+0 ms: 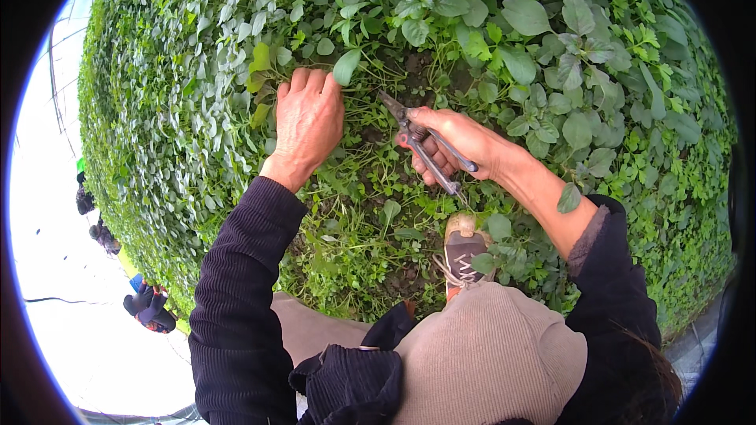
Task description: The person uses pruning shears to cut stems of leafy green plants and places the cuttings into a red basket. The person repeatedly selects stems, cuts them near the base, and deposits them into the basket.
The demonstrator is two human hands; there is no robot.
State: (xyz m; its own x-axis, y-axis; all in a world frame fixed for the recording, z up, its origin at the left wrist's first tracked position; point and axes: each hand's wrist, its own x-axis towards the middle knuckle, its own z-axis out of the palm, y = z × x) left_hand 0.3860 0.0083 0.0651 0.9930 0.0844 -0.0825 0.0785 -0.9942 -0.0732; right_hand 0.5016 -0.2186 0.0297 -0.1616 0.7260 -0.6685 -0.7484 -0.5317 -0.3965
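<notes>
My left hand (310, 118) is closed around leafy plant stems (369, 87), with its fingers curled under and partly hidden. Yellow-green leaves (260, 68) stick out past the knuckles on its left side. In my right hand (452, 139) is a pair of pruning shears (420, 144) with dark handles and a red part near the pivot. The handles stand apart, and the blade tips (390, 103) point up and left, a short way from the left hand. Bare soil (418, 68) shows between thin stems just beyond the blades.
Dense broad-leaved plants (525, 15) and low, lobed-leaf greens (348, 260) surround me. My shoe (465, 254) stands among them, below the shears. Several other people, one a crouching person (150, 307), are at the bed's far left edge. A greenhouse frame (56, 71) rises behind.
</notes>
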